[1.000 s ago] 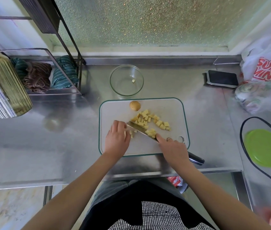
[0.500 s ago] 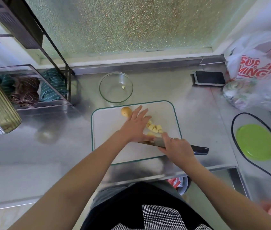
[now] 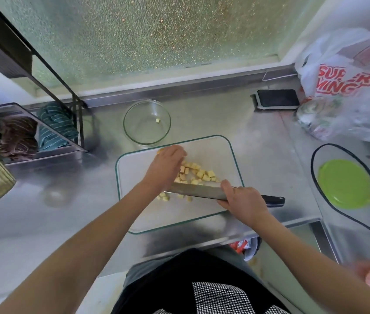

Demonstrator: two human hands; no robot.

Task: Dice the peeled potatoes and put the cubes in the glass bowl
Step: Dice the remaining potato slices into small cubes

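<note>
Nearest: right hand (image 3: pixel 242 201) wrapped round the knife (image 3: pixel 198 191) where blade meets handle, blade lying across the cutting board (image 3: pixel 224 152). Just beyond the blade, a heap of potato cubes (image 3: pixel 196 173); a few strays on its near side. Further, left hand (image 3: pixel 167 165) curled over a whole potato (image 3: pixel 160 151), seemingly fetching it for dicing. Next: setting it clear of the heap, on bare board left of the grip. Beyond the board's far edge, glass bowl (image 3: pixel 147 121), one cube inside.
</note>
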